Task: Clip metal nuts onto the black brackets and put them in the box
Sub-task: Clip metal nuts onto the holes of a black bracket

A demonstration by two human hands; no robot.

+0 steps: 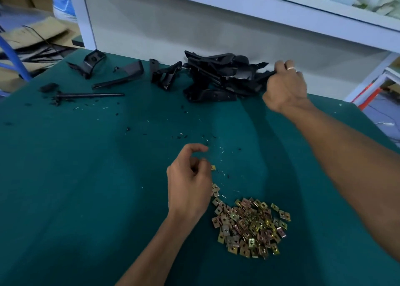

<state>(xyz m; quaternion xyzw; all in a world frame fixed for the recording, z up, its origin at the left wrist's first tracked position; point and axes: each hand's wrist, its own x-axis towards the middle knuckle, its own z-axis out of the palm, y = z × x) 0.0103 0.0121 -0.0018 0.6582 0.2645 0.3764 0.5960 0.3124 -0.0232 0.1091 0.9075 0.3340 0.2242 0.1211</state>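
From my head view, my right hand [285, 86] was stretched far out, fingers curled round the end of one bracket [263, 77] at the right edge of the bracket heap [218, 78], which lay just left of that hand against the white back panel [194, 30]. My left hand [188, 182] hung nearer me, fingers loosely curled, pinching one nut [213, 167] at the fingertips. The nut pile [251, 227] sat just right of and below that hand on the green desk [65, 188]. A few odd black parts [121, 78] lay well left of the heap.

I saw no box anywhere, and no bracket I could tell had a nut clipped on. By my reckoning the work was early: big piles of both remained, and this pair was only being fetched, not yet joined.
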